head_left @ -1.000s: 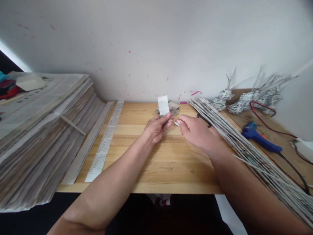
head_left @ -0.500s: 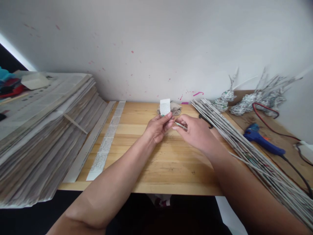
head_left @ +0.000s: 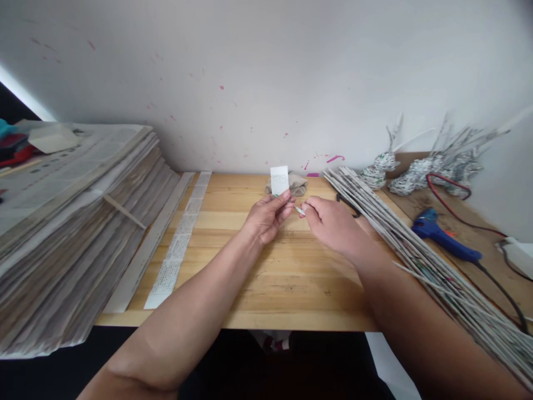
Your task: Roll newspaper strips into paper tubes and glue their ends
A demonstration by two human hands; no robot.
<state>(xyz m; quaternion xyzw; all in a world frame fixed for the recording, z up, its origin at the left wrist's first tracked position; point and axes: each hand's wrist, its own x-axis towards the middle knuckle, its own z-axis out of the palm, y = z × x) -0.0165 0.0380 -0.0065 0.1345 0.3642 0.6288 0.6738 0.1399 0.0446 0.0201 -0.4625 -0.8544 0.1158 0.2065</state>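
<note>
A printed paper strip (head_left: 279, 179) stands up from the fingers of my left hand (head_left: 268, 215), which pinches its lower part where it is rolled narrow. The thin rolled end runs right to my right hand (head_left: 327, 219), whose thumb and fingers are closed round it. Both hands are above the wooden table (head_left: 275, 289), a short gap apart. Behind the strip lies a crumpled grey-beige cloth (head_left: 298, 183). Two long paper strips, one of them printed (head_left: 179, 250), lie left of my hands.
A tall newspaper stack (head_left: 83, 233) fills the left side. On the right lie a bundle of long paper sticks (head_left: 400, 244), a blue glue gun (head_left: 447, 240) with its cable, and several woven paper pieces (head_left: 416, 175) near the wall. A black object (head_left: 348, 205) is partly behind my right hand.
My right thumb and fingers have closed further round the rolled end, and less of it shows. The whole view has shifted slightly. My left hand keeps its pinch.
</note>
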